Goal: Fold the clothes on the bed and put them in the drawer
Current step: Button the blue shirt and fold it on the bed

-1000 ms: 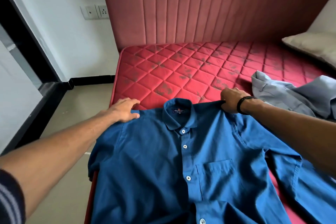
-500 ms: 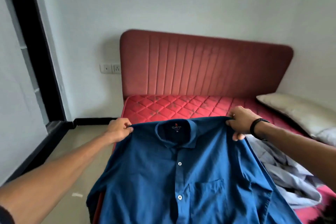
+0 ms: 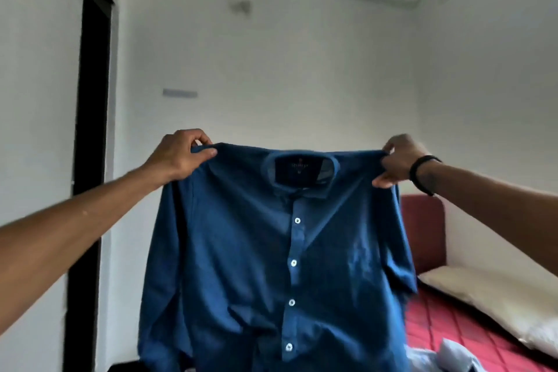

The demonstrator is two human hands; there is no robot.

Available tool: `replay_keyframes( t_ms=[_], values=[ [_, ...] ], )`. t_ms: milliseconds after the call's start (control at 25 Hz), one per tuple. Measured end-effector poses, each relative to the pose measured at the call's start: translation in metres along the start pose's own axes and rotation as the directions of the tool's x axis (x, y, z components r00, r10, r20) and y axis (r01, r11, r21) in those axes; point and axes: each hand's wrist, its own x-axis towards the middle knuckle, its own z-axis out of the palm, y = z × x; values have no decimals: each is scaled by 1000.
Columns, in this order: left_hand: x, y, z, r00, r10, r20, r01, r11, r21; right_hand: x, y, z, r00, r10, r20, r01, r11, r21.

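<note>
A blue buttoned shirt [image 3: 271,257] hangs in the air in front of me, its front facing me and the collar at the top. My left hand [image 3: 181,155] pinches its left shoulder. My right hand [image 3: 398,161], with a black band on the wrist, pinches the right shoulder. The shirt hangs down past the bottom of the view and hides most of the bed. No drawer is in view.
The red quilted mattress [image 3: 447,329] shows at the lower right, with its red headboard [image 3: 422,229] behind. A cream pillow [image 3: 495,299] lies along the right wall. A pale blue-grey garment [image 3: 447,356] lies on the bed. A dark door frame [image 3: 90,160] stands on the left.
Both hands have lifted the blue shirt by its shoulders from flat on the bed up into the air, and my view has tilted upward to the wall.
</note>
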Motion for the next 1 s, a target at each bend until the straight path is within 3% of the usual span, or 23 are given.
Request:
replay_keyframes(
  t_ms=[80,200,320,400,520,600,720,800,840,880,920,1000],
  values=[
    [20,26,-26,998,54,-28,-52,997,64,-2,-9,-33,986,-7,-167,24,994,103],
    [36,58,-51,982,115,-149,-98,989,114,-2,-17,-69,960,8,-281,41,985,167],
    [40,84,-63,959,123,-254,-80,982,174,0,-22,-90,962,48,-267,17,972,234],
    [37,94,-66,958,126,-259,-57,965,258,-2,-24,-97,969,82,-234,14,924,382],
    [32,103,-70,968,1,-251,78,949,305,-6,-29,-98,967,112,-228,9,882,471],
    [29,112,-73,956,-149,-252,203,958,204,-12,-34,-101,959,123,-255,21,867,497],
    [29,124,-75,900,-391,-190,342,907,-246,-19,-39,-101,960,144,-240,14,832,554],
    [26,131,-79,883,-457,-111,364,814,-452,-23,-42,-104,949,150,-277,42,811,583],
    [24,133,-81,887,-447,-118,344,809,-476,-25,-42,-106,946,151,-287,48,809,586],
    [23,133,-83,901,-395,-181,298,865,-404,-27,-43,-109,940,142,-309,62,823,565],
    [23,133,-85,917,-289,-276,230,946,-226,-29,-42,-113,918,99,-384,104,874,475],
    [24,132,-92,906,-19,-423,80,989,127,-28,-36,-124,824,-170,-540,220,975,29]
  ],
)
